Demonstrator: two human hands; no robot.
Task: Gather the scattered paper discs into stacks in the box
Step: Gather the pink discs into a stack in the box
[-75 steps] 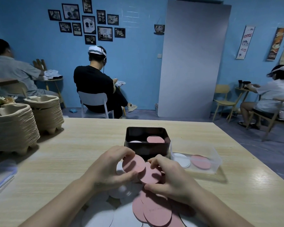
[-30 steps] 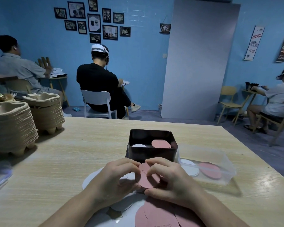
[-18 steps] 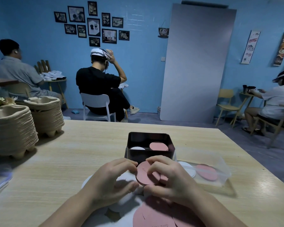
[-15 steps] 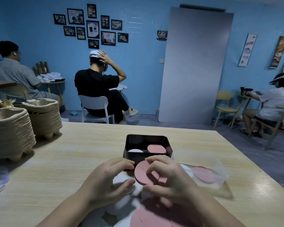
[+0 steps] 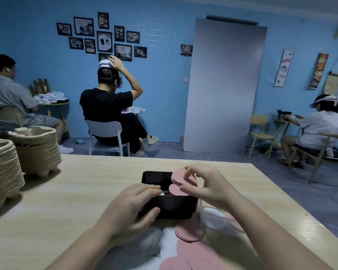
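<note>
My left hand [image 5: 133,207] grips the box [image 5: 174,208] at its near-left wall. My right hand [image 5: 209,186] pinches a few pink discs [image 5: 177,179] by their rims over the box's right half. I judge them light, bendy and slippery, so hold opposite edges.

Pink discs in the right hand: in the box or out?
Out, though over it: the right hand pinches the pink discs fanned above the right of the box, fingers curled round them, not let go.

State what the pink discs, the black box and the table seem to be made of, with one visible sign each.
Pink discs: thin matt paper or card, flat, fanned. Black box: probably plastic or metal, smooth, slight sheen. Table: wood or laminate, pale grain lines.
</note>
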